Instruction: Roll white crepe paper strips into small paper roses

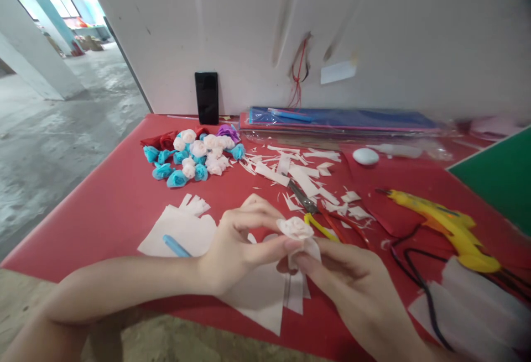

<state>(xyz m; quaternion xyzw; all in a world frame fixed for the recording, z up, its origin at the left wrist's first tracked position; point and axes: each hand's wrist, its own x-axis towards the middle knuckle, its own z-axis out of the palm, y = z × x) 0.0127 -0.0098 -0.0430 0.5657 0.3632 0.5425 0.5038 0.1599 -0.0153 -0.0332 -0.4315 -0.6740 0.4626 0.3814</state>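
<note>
Between my two hands is a small white paper flower [296,228], shaped like a rose with its petals rolled in a spiral. My left hand [244,240] pinches it from the left with thumb and fingers. From the right, my right hand [348,273] grips its lower part, where a loose petal edge sticks out. Below and behind the hands lie white paper sheets [253,301], with a blue pen [176,246] on them beside my left wrist. Just beyond the flower rest scissors [305,199], partly hidden, and red and yellow handles.
Blue, white, red and purple paper flowers [177,178] are heaped at the back left, near a phone [207,98] leaning on the wall. White paper scraps [305,179] lie mid-table. A yellow glue gun [443,221] with a black cord lies right, near a white oval object [365,156].
</note>
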